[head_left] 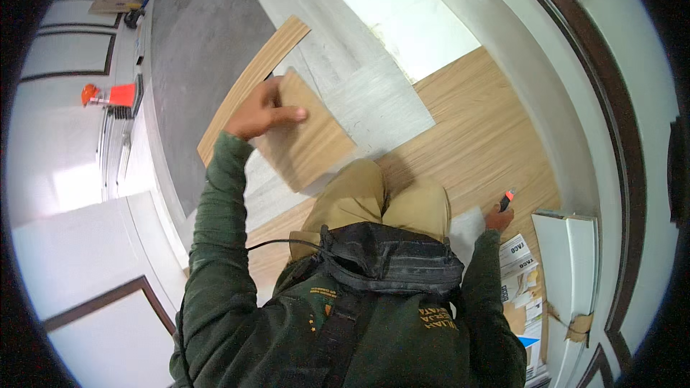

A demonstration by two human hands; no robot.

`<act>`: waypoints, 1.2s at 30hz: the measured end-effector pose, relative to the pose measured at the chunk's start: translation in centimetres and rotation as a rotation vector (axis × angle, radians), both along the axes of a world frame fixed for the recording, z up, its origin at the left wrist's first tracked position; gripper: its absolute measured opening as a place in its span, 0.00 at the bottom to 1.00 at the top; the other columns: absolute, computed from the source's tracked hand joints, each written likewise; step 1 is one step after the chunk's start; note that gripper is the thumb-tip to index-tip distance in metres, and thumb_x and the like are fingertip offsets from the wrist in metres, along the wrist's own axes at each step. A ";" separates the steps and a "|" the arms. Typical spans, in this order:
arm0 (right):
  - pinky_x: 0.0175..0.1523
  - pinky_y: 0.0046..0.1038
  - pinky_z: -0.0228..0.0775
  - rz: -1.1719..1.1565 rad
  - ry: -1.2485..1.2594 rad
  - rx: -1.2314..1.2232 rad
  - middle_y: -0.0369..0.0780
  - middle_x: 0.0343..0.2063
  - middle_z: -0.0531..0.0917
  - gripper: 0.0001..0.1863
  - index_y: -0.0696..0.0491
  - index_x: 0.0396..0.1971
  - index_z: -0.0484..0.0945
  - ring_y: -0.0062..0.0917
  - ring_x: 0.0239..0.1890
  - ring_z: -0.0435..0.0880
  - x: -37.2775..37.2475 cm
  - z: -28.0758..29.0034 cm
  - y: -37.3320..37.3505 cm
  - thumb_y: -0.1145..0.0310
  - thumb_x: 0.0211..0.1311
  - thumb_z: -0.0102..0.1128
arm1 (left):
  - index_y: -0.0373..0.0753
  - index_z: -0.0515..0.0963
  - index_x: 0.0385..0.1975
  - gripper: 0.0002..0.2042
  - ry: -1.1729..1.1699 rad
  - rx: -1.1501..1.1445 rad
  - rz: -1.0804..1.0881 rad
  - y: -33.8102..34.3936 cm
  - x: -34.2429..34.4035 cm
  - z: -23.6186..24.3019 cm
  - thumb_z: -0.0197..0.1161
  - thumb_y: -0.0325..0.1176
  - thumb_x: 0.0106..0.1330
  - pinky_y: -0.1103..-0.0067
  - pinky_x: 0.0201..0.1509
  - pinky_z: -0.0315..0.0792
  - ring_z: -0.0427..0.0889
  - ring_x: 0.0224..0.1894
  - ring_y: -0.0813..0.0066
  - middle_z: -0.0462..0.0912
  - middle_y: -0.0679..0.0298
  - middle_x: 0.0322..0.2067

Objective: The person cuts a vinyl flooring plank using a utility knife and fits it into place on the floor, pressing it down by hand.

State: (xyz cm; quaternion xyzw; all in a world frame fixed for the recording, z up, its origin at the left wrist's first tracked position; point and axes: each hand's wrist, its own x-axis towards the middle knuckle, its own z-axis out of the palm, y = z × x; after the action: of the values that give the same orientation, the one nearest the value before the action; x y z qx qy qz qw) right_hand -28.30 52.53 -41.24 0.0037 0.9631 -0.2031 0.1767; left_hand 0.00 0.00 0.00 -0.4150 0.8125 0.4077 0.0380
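My left hand (260, 111) is raised over the floor, its fingers closed around the edge of a short wood-look floor plank (313, 133). The plank is tilted, and my thumb lies across its face. Behind that hand, a narrow wood-look strip (287, 34) lies diagonally across grey flooring; the hand covers its middle. Low at my right side, my right hand (498, 218) is wrapped around a utility knife (507, 200) with a black and orange-red body. Whether its blade is out is too small to tell.
Wood-look flooring (474, 115) spreads before my knees, bordering grey planks (395, 111) and a white sheet (410, 18) with a green arrow. Cartons (519, 259) and long white trim pieces (568, 259) lie at right. An orange cone (122, 94) is by the left wall.
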 end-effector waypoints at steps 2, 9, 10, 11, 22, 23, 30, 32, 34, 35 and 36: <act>0.40 0.37 0.72 0.005 -0.008 -0.291 0.48 0.31 0.79 0.21 0.62 0.41 0.71 0.33 0.32 0.80 -2.1 4.8 -5.9 0.63 0.56 0.66 | 0.31 0.77 0.46 0.34 0.141 0.021 0.131 -0.5 2.2 0.7 0.75 0.53 0.46 0.77 0.46 0.70 0.79 0.38 0.67 0.81 0.58 0.34; 0.31 0.23 0.71 0.270 -0.280 -1.055 0.37 0.32 0.76 0.19 0.58 0.50 0.67 0.19 0.28 0.77 6.4 17.3 -12.4 0.74 0.59 0.57 | 0.29 0.76 0.47 0.33 0.122 0.105 0.171 6.8 12.1 2.9 0.76 0.48 0.47 0.77 0.48 0.70 0.79 0.40 0.67 0.81 0.57 0.37; 0.32 0.23 0.71 0.363 -0.318 -1.132 0.38 0.36 0.76 0.23 0.57 0.54 0.68 0.19 0.30 0.77 7.5 18.8 -13.8 0.75 0.57 0.55 | 0.29 0.76 0.47 0.32 0.158 0.144 0.175 8.0 12.6 3.0 0.76 0.47 0.47 0.77 0.49 0.70 0.79 0.41 0.67 0.81 0.57 0.38; 0.33 0.23 0.71 0.474 -0.424 -1.117 0.37 0.37 0.76 0.22 0.57 0.53 0.68 0.18 0.30 0.76 8.6 22.0 -15.5 0.75 0.57 0.56 | 0.29 0.76 0.48 0.32 0.204 0.182 0.181 8.9 13.2 2.9 0.76 0.46 0.47 0.76 0.50 0.70 0.79 0.42 0.66 0.81 0.56 0.39; 0.42 0.22 0.69 1.187 -0.657 -1.140 0.36 0.36 0.77 0.23 0.58 0.51 0.69 0.16 0.37 0.75 25.8 38.3 -26.1 0.75 0.56 0.64 | 0.31 0.73 0.52 0.36 0.698 0.349 0.217 12.9 24.9 -1.8 0.80 0.40 0.42 0.78 0.56 0.69 0.77 0.46 0.75 0.79 0.65 0.43; 0.42 0.22 0.69 1.240 -0.656 -1.141 0.36 0.36 0.77 0.23 0.58 0.51 0.69 0.17 0.37 0.75 26.9 38.6 -26.4 0.75 0.55 0.64 | 0.31 0.74 0.51 0.36 0.701 0.330 0.206 12.7 25.6 -2.1 0.80 0.40 0.41 0.77 0.55 0.69 0.78 0.46 0.73 0.80 0.63 0.42; 0.45 0.25 0.69 1.532 -0.542 -1.074 0.39 0.35 0.79 0.19 0.61 0.51 0.73 0.23 0.37 0.76 31.6 40.1 -26.9 0.68 0.62 0.56 | 0.33 0.76 0.41 0.30 0.870 0.297 0.213 13.6 28.5 -2.6 0.81 0.38 0.38 0.79 0.44 0.71 0.78 0.37 0.75 0.80 0.65 0.32; 0.44 0.26 0.69 1.612 -0.505 -1.090 0.40 0.34 0.79 0.18 0.61 0.50 0.74 0.24 0.36 0.76 32.0 40.0 -27.3 0.66 0.64 0.56 | 0.33 0.76 0.41 0.29 0.879 0.330 0.223 13.5 28.4 -2.5 0.81 0.38 0.38 0.80 0.43 0.71 0.78 0.36 0.76 0.80 0.65 0.32; 0.43 0.26 0.69 1.693 -0.504 -1.082 0.41 0.33 0.79 0.19 0.61 0.49 0.75 0.26 0.36 0.77 32.0 39.2 -27.6 0.63 0.65 0.55 | 0.33 0.76 0.40 0.29 0.879 0.341 0.222 13.3 28.4 -2.8 0.81 0.38 0.38 0.80 0.42 0.70 0.78 0.35 0.77 0.79 0.66 0.31; 0.43 0.27 0.69 1.689 -0.477 -1.067 0.41 0.33 0.79 0.19 0.61 0.48 0.75 0.26 0.35 0.77 31.9 39.1 -27.7 0.62 0.66 0.56 | 0.34 0.76 0.40 0.29 0.877 0.336 0.222 13.2 28.3 -2.9 0.81 0.38 0.39 0.81 0.41 0.70 0.77 0.35 0.77 0.79 0.66 0.31; 0.42 0.27 0.69 1.678 -0.451 -1.054 0.41 0.32 0.79 0.19 0.61 0.46 0.76 0.26 0.35 0.78 32.1 39.3 -27.8 0.61 0.66 0.56 | 0.34 0.76 0.40 0.28 0.873 0.333 0.220 13.2 28.3 -3.2 0.81 0.38 0.39 0.81 0.41 0.70 0.77 0.35 0.77 0.79 0.66 0.30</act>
State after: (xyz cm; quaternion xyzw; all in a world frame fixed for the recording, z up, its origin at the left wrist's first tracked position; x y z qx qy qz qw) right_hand 3.76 24.68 -1.99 -0.7137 0.3868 -0.4068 0.4191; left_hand 28.27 13.17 -3.20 -0.2768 0.6274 0.6701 -0.2840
